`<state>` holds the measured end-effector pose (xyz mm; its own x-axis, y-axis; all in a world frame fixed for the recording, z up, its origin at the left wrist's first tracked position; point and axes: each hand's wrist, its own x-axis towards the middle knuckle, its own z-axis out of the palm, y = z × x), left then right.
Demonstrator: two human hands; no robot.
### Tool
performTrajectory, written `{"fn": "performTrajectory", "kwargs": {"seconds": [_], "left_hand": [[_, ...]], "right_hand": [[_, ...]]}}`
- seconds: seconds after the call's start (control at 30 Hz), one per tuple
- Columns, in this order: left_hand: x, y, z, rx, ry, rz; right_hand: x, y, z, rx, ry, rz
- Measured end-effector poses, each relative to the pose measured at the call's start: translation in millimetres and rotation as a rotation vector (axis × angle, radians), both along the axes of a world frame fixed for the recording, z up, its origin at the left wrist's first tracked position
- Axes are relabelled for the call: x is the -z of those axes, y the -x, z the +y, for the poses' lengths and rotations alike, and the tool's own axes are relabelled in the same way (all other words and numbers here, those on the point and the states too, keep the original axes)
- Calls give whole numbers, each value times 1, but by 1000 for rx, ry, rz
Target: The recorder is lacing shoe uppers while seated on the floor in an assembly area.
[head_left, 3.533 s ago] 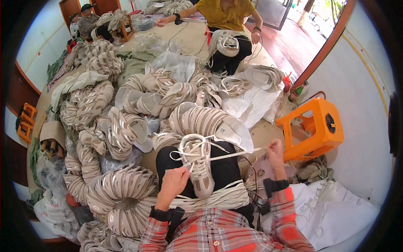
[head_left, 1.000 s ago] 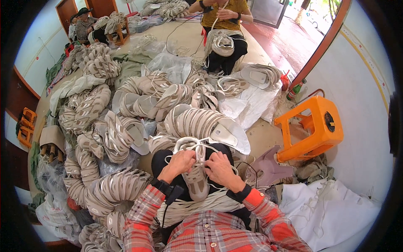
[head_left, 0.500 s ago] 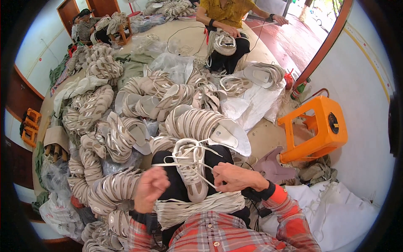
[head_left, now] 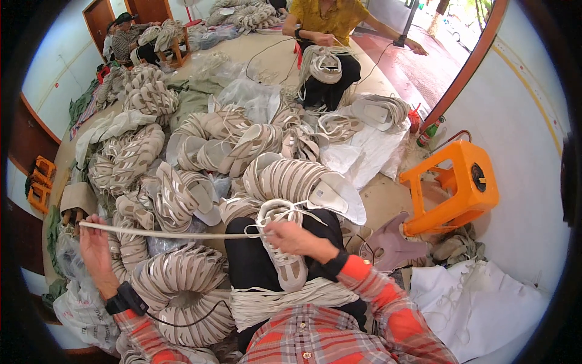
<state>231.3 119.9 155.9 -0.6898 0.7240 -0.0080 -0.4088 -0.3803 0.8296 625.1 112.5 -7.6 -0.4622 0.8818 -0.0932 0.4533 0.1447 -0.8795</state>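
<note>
A beige and white shoe upper lies across my dark-trousered lap, toe end toward me, with lace loops at its eyelets. My left hand is stretched far out to the left and pinches the end of a flat cream shoelace. That lace runs taut from there to the upper. Over the eyelets, my right hand is closed on the lace near the upper; its fingertips are partly hidden. A bundle of cream laces rests across my lap between the upper and my plaid shirt.
Curved stacks of similar uppers crowd the floor to my left and ahead. An orange stool and white sheeting stand at right. Ahead, a person in a yellow top handles another upper; more people sit at far left.
My left hand has swung outward to the left, pulling the lace out long and taut. My right hand has moved left onto the upper's eyelets. The person ahead has lowered their outstretched hand.
</note>
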Motion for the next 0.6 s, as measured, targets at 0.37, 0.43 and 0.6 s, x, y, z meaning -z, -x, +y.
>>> {"fn": "performTrajectory", "kwargs": {"seconds": [0.37,0.43,0.6], "left_hand": [[183,-98,-33,1059,519,-269],[180,-143,-41,1133,588,23],[184,-184,-37,995,497,984]], "right_hand": [[-10,75,-73,-575,-163,-275],[-32,54,-66,-280,-96,-351],[-11,13,-22,117,-105,-386]]}}
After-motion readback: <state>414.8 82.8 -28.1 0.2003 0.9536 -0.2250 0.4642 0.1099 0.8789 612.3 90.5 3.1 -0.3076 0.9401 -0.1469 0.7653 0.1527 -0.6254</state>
